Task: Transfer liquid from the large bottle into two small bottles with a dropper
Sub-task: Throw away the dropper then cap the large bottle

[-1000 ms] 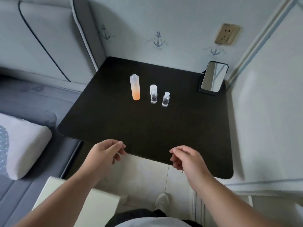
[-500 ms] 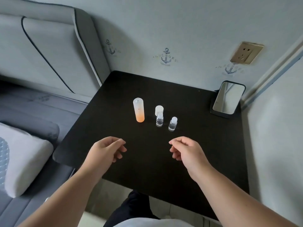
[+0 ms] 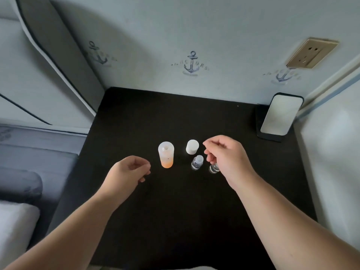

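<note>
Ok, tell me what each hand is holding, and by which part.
Nothing is held. The left hand and right hand hover with loosely curled fingers.

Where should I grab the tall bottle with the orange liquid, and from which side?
Wrap the left hand round the tall bottle's straight middle, coming from its left. It stands upright with an open neck, and the small bottle crowds its right.

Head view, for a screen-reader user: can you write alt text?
Two bare hands hover over a black table, the left hand beside a large bottle holding orange liquid, the right hand above two small clear bottles. A white cap stands behind them, and a mirror leans in the far right corner.
</note>
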